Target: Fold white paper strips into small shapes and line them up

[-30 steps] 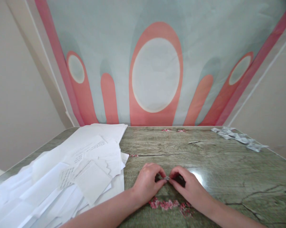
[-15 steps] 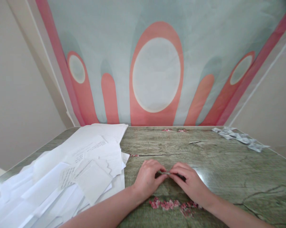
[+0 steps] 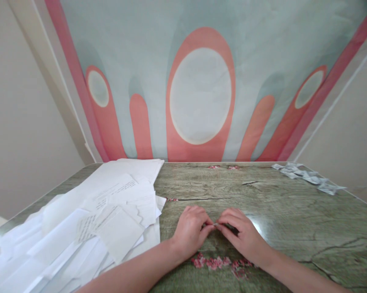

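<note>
My left hand (image 3: 192,228) and my right hand (image 3: 243,234) meet over the middle of the wooden-patterned table. Both are closed in a pinch, thumb against fingers, on a small folded piece of paper (image 3: 215,224). Only a tiny pale bit of it shows between the fingertips; the rest is hidden. Left of my left hand lies a wide heap of white paper sheets and scraps (image 3: 122,234), some with printed lines. Several small folded papers (image 3: 311,178) sit in a row at the far right.
The table (image 3: 281,203) has a wood-grain top printed with pink blossoms (image 3: 214,262). Its far edge meets a wall hanging (image 3: 253,49) in grey-green and coral, with a large pale oval. Plain walls stand on both sides.
My fingertips have drawn closer together on the piece of paper, and less of it shows. The paper heap and the folded papers have stayed put.
</note>
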Tool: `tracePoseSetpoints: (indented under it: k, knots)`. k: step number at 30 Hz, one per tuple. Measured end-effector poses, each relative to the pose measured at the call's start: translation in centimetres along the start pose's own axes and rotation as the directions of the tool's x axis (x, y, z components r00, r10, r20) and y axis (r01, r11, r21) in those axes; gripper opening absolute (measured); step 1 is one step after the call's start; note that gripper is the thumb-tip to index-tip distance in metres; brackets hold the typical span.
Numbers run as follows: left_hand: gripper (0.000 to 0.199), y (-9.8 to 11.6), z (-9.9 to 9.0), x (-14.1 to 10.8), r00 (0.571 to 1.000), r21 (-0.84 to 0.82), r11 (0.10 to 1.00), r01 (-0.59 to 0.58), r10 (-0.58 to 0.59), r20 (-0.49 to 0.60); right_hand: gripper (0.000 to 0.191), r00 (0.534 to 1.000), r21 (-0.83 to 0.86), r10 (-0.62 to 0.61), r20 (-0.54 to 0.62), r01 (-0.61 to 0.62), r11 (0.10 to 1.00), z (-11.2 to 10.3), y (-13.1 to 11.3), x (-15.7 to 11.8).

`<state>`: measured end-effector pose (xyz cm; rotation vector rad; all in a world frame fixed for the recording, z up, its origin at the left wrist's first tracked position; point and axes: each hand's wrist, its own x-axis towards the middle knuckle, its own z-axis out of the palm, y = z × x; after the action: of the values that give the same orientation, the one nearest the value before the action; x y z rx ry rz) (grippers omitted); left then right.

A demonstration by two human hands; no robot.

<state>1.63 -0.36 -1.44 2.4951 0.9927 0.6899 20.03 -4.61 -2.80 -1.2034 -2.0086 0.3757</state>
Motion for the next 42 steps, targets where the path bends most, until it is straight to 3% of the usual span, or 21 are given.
tracePoseSetpoints:
  k: [7, 16, 29, 42]
  knots:
    - [0.009, 0.4, 0.0, -0.1, 0.999, -0.017, 1.000, -0.024, 0.025, 0.027, 0.017, 1.000, -0.033, -0.018, 0.019, 0.018, 0.999, -0.2, -0.4, 0.0]
    - [0.009, -0.3, 0.2, 0.3, 0.996, -0.143, 0.987, 0.078, -0.082, -0.025, 0.014, 0.988, 0.075, 0.143, 0.056, -0.147, 0.986, 0.0, 0.2, 0.1]
    - [0.006, -0.3, 0.5, 0.5, 0.991, -0.220, 0.969, 0.112, -0.125, -0.045, 0.022, 0.991, 0.078, 0.137, -0.006, -0.136, 0.988, -0.4, 0.0, 0.2]
    - [0.009, -0.6, 0.4, 0.5, 0.981, -0.235, 0.960, 0.155, -0.178, -0.081, 0.024, 0.980, 0.186, 0.196, 0.034, -0.199, 0.962, 0.0, 1.0, 0.3]
